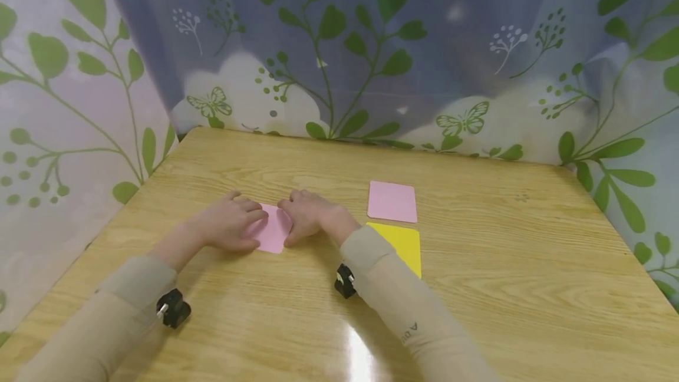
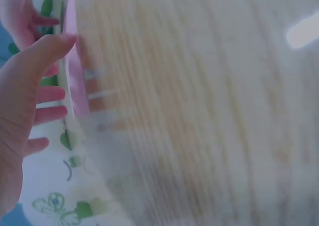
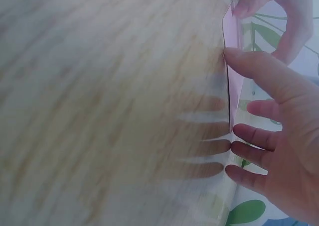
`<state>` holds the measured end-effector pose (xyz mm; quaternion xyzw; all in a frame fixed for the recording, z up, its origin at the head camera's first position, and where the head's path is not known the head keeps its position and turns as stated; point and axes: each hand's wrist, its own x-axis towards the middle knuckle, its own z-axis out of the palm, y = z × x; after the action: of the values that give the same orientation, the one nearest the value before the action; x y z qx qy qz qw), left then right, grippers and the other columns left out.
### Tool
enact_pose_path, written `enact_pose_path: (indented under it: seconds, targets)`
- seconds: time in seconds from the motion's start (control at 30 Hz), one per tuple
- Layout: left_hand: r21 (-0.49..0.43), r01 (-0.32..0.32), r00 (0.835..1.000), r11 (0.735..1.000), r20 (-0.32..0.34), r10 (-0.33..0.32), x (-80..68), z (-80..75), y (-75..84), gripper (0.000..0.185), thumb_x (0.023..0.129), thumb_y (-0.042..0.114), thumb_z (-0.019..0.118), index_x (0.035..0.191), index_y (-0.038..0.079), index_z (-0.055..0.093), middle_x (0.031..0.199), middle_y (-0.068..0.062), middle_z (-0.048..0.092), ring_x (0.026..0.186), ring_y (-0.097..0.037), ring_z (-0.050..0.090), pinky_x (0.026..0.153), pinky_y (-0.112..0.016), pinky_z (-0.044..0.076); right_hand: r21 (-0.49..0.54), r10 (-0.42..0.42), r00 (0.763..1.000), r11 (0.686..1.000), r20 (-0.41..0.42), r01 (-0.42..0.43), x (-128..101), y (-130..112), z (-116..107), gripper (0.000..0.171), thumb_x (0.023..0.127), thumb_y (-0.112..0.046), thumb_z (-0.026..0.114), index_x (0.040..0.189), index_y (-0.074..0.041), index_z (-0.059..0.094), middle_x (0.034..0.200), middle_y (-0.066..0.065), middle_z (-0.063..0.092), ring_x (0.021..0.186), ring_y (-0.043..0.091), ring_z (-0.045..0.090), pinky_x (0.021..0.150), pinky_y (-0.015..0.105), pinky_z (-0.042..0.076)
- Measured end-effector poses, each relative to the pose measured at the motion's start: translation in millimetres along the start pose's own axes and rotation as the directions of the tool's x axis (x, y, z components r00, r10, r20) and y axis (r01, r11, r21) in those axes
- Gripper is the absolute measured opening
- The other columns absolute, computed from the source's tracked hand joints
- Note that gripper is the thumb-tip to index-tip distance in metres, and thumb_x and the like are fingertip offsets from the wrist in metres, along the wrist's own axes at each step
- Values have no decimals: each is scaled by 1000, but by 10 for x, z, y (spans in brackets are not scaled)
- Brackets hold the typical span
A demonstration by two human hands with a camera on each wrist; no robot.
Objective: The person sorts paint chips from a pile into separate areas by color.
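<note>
A pink paper square [image 1: 273, 230] lies on the wooden table [image 1: 477, 287], with both hands on it. My left hand [image 1: 228, 224] lies over its left part, fingers straight and the thumb [image 2: 56, 43] touching the pink edge [image 2: 75, 66]. My right hand [image 1: 306, 214] is at the paper's right edge with fingers curled. In the right wrist view its thumb [image 3: 249, 61] sits on the paper [image 3: 233, 86], whose edge stands slightly off the table.
A second pink square [image 1: 392, 201] and a yellow square [image 1: 405, 243] lie flat just right of my right forearm. A leaf-patterned curtain [image 1: 339, 46] hangs behind and beside the table. Wrist cameras are strapped on both sleeves.
</note>
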<state>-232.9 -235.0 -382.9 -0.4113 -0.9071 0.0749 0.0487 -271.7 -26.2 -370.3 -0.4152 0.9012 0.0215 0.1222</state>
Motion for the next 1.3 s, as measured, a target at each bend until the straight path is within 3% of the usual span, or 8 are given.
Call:
enact_pose_path:
  seconds: [0.2,0.37,0.47,0.6,0.77,1.03,1.3]
  targets:
    - [-26,85,996,996,40,-84,-95,49,-98,76,77,62,59,127,5,53,123,-15,55,115,-34,48,98,-58,30,-29,19,1000,999,15,-19,-4,-49,16,85,74,-56,66,141,-13,35,130,7,43,115,20,41,98,36,36]
    - [-51,177,980,983,98,-172,-116,44,-106,89,76,72,50,134,5,46,130,-16,49,122,-36,40,101,-61,22,-114,10,1000,993,29,-6,18,-174,15,95,74,-66,59,145,-11,29,137,11,39,123,23,39,99,39,37]
    - [-71,204,974,976,114,-196,-99,48,-96,92,76,75,48,138,7,43,137,-16,43,127,-38,34,101,-64,19,-117,23,999,993,45,-17,16,-227,4,96,73,-66,60,145,-11,29,138,12,39,124,24,38,99,41,36]
    - [-98,209,972,973,129,-196,-60,68,-78,92,76,74,47,140,9,41,142,-14,39,130,-40,31,101,-66,15,-93,41,998,995,51,-36,15,-210,6,94,74,-62,64,145,-11,30,138,11,40,123,24,39,99,40,37]
    - [-68,185,979,980,96,-178,-34,102,-77,91,76,75,47,137,8,45,136,-13,47,126,-35,37,102,-66,11,-61,35,999,998,30,-33,17,-89,7,90,74,-57,67,143,-11,32,137,10,42,122,24,41,100,40,36]
    - [-117,179,983,977,49,-175,-44,143,-60,86,76,72,51,134,8,47,131,-12,52,122,-33,42,103,-63,14,2,5,1000,1000,17,-5,-23,95,23,86,75,-53,69,143,-16,33,145,5,35,130,24,32,106,45,26]
    - [-130,187,982,974,13,-187,-30,115,-11,77,79,63,57,130,6,51,128,-13,54,119,-34,45,102,-63,17,-5,18,1000,1000,22,-18,-2,67,7,91,73,-56,70,144,-15,31,144,7,35,130,24,32,106,46,27]
